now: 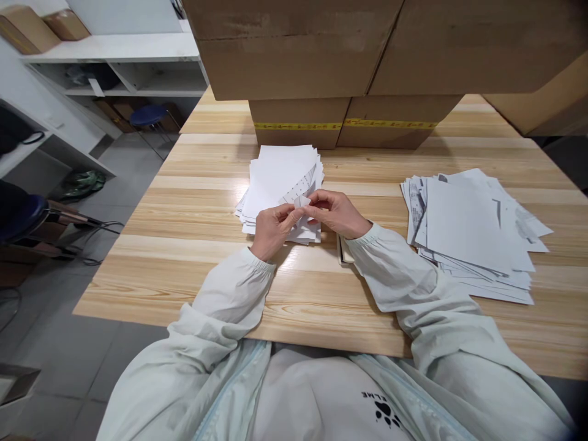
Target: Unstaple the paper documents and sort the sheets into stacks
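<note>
My left hand (272,229) and my right hand (339,212) meet over the front edge of a paper stack (281,168). Both have their fingers pinched on a sheet of paper (299,182) whose near right part is curled up, showing a printed underside. A small white folded tip of it stands between my thumbs. The stack beneath is loosely squared, with several sheet edges sticking out. Under my right wrist, a flat pale object with a dark edge (345,251) lies on the table, mostly hidden by the sleeve.
On the right of the wooden table (206,208) lies a second, messier paper pile (473,226), some sheets printed. Large cardboard boxes (298,52) are stacked at the back, bottom ones with yellow tape. Blue stools (149,115) and white shelving (138,48) stand at the left.
</note>
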`<state>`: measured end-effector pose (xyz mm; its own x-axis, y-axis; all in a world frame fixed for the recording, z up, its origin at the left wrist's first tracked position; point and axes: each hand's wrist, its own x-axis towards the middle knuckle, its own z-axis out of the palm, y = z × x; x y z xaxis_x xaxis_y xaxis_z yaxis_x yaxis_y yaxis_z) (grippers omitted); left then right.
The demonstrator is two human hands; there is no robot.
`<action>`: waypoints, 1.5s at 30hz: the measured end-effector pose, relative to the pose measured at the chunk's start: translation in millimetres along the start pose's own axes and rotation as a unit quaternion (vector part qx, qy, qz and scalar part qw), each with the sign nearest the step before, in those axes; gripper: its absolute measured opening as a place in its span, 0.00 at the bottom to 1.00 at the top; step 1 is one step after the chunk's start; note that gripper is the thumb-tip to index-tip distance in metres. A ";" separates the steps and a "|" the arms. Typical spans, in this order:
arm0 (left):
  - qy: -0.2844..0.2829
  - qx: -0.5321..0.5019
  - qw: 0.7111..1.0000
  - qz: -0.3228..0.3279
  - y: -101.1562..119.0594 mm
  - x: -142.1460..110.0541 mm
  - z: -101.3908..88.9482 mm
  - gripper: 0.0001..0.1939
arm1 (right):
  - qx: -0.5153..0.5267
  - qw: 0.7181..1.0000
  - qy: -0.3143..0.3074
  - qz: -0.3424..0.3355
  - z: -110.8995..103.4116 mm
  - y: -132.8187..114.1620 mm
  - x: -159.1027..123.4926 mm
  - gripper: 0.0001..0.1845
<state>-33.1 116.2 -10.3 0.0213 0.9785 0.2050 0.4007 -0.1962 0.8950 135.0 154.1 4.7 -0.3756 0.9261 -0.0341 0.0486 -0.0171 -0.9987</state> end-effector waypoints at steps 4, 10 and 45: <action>0.076 0.007 0.997 -0.012 4.3 3.5 -1.8 0.26 | -0.016 1.000 0.022 -0.006 0.0 -0.8 -0.2 0.14; 0.374 0.114 0.917 0.078 18.6 16.3 -57.5 0.22 | -0.094 0.992 0.085 0.029 -5.1 5.8 -1.2 0.10; 0.056 -0.198 0.978 -0.045 46.9 -94.9 -14.9 0.20 | -0.023 0.962 0.199 -0.184 10.9 18.0 -128.4 0.06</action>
<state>-30.0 13.2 18.1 -0.1059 0.9843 0.1412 0.0099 -0.1409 0.9900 173.9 30.8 -9.3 0.0084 0.9375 0.3480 0.0238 0.3477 -0.9373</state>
